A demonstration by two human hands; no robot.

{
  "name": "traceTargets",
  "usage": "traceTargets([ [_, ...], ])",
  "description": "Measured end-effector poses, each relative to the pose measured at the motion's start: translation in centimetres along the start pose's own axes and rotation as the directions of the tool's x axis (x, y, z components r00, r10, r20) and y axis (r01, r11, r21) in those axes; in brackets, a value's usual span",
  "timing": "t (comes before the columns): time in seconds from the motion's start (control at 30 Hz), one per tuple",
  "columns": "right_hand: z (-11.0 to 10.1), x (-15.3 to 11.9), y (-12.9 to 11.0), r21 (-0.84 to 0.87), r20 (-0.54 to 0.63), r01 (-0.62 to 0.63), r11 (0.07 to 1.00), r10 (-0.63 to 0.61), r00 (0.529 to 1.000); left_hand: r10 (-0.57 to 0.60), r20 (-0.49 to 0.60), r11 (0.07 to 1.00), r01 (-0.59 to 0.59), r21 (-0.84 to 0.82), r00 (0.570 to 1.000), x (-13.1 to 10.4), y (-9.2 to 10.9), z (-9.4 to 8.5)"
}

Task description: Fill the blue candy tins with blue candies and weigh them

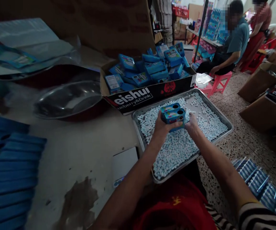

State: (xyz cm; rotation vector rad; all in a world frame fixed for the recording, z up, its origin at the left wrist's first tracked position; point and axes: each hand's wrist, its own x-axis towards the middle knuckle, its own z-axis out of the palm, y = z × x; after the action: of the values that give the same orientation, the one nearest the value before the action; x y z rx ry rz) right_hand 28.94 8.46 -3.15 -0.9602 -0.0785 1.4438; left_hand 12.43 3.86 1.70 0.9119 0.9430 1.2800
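Note:
Several small blue boxes (173,115) are held together over a metal tray (141,140) of pale blue and white candies (176,150). My left hand (162,126) is wrapped round the boxes from the left, its thumb along their near side. At their right end my right hand (190,123) is closed around some pale candies (187,115), against the box ends. The fingers of my right hand are partly hidden. Dark round spots show on the box ends facing right.
Behind the tray, a carton (138,99) is heaped with blue boxes. A metal bowl (68,99) and stacked blue boxes (11,169) are at the left. A flat white device (124,163) lies beside the tray. Two people sit or stand at the back right, near a pink stool (221,81).

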Motion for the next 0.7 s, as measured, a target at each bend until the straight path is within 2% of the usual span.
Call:
traceTargets([
  [0.07, 0.6, -0.5, -1.4, 0.033, -0.009, -0.029, 0.999, 0.029, 1.0, 0.145, -0.041, 0.952, -0.128, 0.278, 0.989, 0.1, 0.7, -2.7],
  [0.13, 1.8, -1.4, -2.4, 0.093, 0.027, -0.037, 0.995, 0.034, 0.999, 0.263, -0.036, 0.815, -0.202, 0.543, 0.964, 0.3, 1.1, -5.0],
  [0.2, 3.2, -2.5, -2.7, 0.155, 0.11, -0.023, 0.988, 0.005, 0.994, 0.317, -0.002, 0.683, -0.226, 0.695, 0.948, 0.5, 1.2, -6.5],
  [0.3, 5.2, -4.2, -2.0, 0.122, 0.239, 0.043, 0.992, -0.071, 0.968, 0.332, 0.033, 0.582, -0.232, 0.779, 0.943, 0.6, 0.9, -7.2],
  [0.4, 6.4, -5.6, -0.7, 0.038, 0.305, 0.09, 0.995, -0.097, 0.947, 0.329, 0.06, 0.53, -0.237, 0.814, 0.942, 0.5, 0.6, -7.3],
  [0.57, 7.4, -7.0, 0.5, -0.023, 0.337, 0.259, 0.965, -0.237, 0.911, 0.302, 0.05, 0.479, -0.197, 0.855, 0.952, 0.2, 0.6, -7.6],
  [0.7, 8.2, -7.4, 0.5, -0.078, 0.314, 0.288, 0.954, -0.25, 0.916, 0.244, 0.092, 0.412, -0.189, 0.891, 0.965, 0.1, 0.8, -7.7],
])
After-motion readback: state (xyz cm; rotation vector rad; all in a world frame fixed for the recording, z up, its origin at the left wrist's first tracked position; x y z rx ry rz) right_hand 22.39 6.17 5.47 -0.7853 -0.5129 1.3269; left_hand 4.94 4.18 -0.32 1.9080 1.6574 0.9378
